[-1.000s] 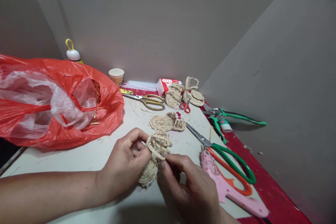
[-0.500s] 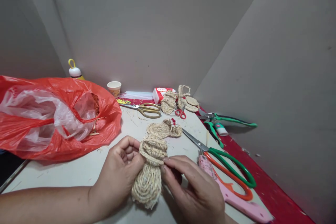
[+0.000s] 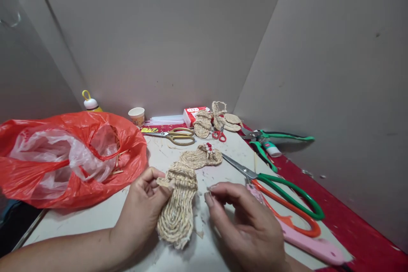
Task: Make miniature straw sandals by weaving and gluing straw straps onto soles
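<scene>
A small sandal-shaped piece of coiled straw cord [image 3: 177, 216] has a raised woven band across its upper part. My left hand [image 3: 145, 204] pinches its left side, with a short strip of cord sticking out at the fingertips. To the right of the piece, and apart from it, my right hand [image 3: 245, 225] has thumb and forefinger close together; whether anything thin is between them is too small to tell. Just beyond lies a similar straw sandal [image 3: 194, 158] with red and white beads [image 3: 209, 147] on its band.
A red plastic bag [image 3: 127, 178] fills the left side. Green-handled scissors [image 3: 287, 189], an orange-handled tool [image 3: 307, 226] and a pink-handled one [image 3: 315, 244] lie at right. Behind are gold scissors [image 3: 180, 137], a paper cup [image 3: 136, 116], small red scissors [image 3: 219, 135] and green pruners [image 3: 264, 140].
My right hand has come off the straw piece and moved right. A loose strip now shows at my left fingertips, and the cord no longer wraps across below the band. The view has shifted slightly.
</scene>
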### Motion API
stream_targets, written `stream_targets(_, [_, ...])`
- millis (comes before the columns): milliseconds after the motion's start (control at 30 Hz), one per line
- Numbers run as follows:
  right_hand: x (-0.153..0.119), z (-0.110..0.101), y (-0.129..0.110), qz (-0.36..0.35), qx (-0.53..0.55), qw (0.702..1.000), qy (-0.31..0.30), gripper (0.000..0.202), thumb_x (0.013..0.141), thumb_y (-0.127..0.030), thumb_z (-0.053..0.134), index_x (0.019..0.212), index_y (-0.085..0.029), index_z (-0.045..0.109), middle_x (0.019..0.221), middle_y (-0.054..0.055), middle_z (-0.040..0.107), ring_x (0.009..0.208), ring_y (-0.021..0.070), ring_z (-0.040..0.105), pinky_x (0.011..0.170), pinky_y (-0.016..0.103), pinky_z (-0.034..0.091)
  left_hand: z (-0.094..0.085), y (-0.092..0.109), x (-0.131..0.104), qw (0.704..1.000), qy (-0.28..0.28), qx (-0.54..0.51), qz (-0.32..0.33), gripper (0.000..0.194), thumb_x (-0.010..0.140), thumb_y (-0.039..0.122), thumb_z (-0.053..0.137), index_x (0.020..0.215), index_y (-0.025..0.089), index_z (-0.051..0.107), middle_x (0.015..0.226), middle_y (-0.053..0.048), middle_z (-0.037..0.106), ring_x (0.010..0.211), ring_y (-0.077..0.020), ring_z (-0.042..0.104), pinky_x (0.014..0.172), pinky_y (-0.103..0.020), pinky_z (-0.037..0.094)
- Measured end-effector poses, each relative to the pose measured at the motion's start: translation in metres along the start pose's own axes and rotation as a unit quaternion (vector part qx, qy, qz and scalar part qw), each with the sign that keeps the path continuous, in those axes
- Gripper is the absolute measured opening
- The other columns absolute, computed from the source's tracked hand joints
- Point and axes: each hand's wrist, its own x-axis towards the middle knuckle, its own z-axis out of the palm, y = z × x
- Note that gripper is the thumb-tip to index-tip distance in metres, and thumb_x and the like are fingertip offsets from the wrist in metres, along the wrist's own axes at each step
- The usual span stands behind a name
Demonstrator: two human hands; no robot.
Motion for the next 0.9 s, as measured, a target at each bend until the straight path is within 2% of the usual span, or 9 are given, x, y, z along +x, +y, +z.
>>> stream_targets(67, [0.005, -0.005, -0.005, -0.032, 0.011, 0.999, -0.014, 0.016, 0.082, -0.006, 0.058, 0.086, -0.021, 0.058, 0.068, -0.001, 0.062, 0.057, 0.0097, 0.057, 0.053, 0.020, 0.046, -0.002, -0.002, 0.001, 0.999, -0.003, 0.026, 0.027, 0.026, 0.072, 0.031, 0.072, 0.080, 0.019, 0.050, 0.063, 0.007, 0.053, 0.055, -0.0071, 0.046, 0.052, -0.017, 0.037])
stream_targets(167, [0.009, -0.012, -0.013, -0.078, 0.039, 0.995, -0.039, 0.017, 0.082, -0.004, 0.058, 0.084, -0.020, 0.059, 0.064, -0.002, 0.061, 0.055, 0.0101, 0.056, 0.052, 0.021, 0.046, -0.005, -0.007, 0.003, 0.989, -0.003, 0.096, 0.115, 0.016, 0.080, 0.028, 0.065, 0.082, 0.020, 0.051, 0.069, 0.005, 0.054, 0.059, -0.0080, 0.048, 0.055, -0.018, 0.039])
stream_targets(300, [0.008, -0.015, -0.017, -0.046, 0.036, 0.998, -0.039, 0.015, 0.083, -0.007, 0.059, 0.088, -0.020, 0.063, 0.064, -0.001, 0.062, 0.053, 0.0102, 0.058, 0.049, 0.020, 0.046, -0.009, -0.010, 0.004, 0.946, 0.002, 0.218, 0.239, 0.005, 0.083, 0.023, 0.059, 0.083, 0.020, 0.054, 0.077, 0.001, 0.058, 0.067, -0.0111, 0.054, 0.063, -0.021, 0.044])
stream_targets(400, [0.006, -0.014, -0.018, -0.035, 0.028, 0.998, -0.050, 0.016, 0.083, -0.008, 0.060, 0.094, -0.019, 0.067, 0.066, 0.000, 0.063, 0.053, 0.0109, 0.060, 0.047, 0.019, 0.047, -0.009, -0.007, 0.003, 0.919, -0.011, 0.275, 0.281, 0.002, 0.083, 0.019, 0.058, 0.082, 0.018, 0.056, 0.078, 0.000, 0.060, 0.068, -0.0123, 0.055, 0.065, -0.023, 0.045])
stream_targets(567, [0.002, -0.007, -0.019, -0.095, 0.021, 0.989, -0.110, 0.014, 0.082, -0.012, 0.063, 0.094, -0.013, 0.068, 0.062, 0.002, 0.062, 0.057, 0.0144, 0.060, 0.047, 0.021, 0.047, -0.009, -0.006, 0.001, 0.892, -0.047, 0.332, 0.302, 0.004, 0.084, 0.015, 0.055, 0.082, 0.017, 0.057, 0.076, -0.002, 0.061, 0.069, -0.0136, 0.056, 0.065, -0.024, 0.045])
stream_targets(633, [0.002, -0.003, -0.019, -0.067, 0.012, 0.988, -0.138, 0.009, 0.083, -0.013, 0.060, 0.086, -0.014, 0.069, 0.058, 0.000, 0.057, 0.053, 0.0132, 0.057, 0.044, 0.021, 0.044, -0.011, -0.008, 0.001, 0.891, -0.056, 0.335, 0.303, 0.004, 0.084, 0.014, 0.055, 0.084, 0.017, 0.057, 0.079, -0.003, 0.062, 0.071, -0.0139, 0.056, 0.067, -0.024, 0.045])
stream_targets(767, [0.006, 0.001, -0.021, 0.029, 0.017, 0.983, -0.182, 0.020, 0.085, -0.015, 0.055, 0.068, -0.017, 0.064, 0.055, -0.002, 0.050, 0.047, 0.0099, 0.050, 0.042, 0.020, 0.039, -0.012, -0.009, 0.002, 0.911, -0.032, 0.309, 0.271, 0.006, 0.083, 0.013, 0.055, 0.082, 0.018, 0.057, 0.076, 0.000, 0.060, 0.067, -0.0124, 0.054, 0.066, -0.023, 0.044])
stream_targets(900, [0.010, 0.000, -0.020, 0.056, 0.024, 0.980, -0.187, 0.024, 0.087, -0.017, 0.053, 0.064, -0.018, 0.060, 0.056, -0.003, 0.049, 0.047, 0.0091, 0.048, 0.042, 0.019, 0.037, -0.011, -0.005, 0.004, 0.931, -0.024, 0.286, 0.225, 0.003, 0.084, 0.018, 0.055, 0.081, 0.019, 0.056, 0.077, 0.000, 0.059, 0.069, -0.0129, 0.053, 0.067, -0.023, 0.043])
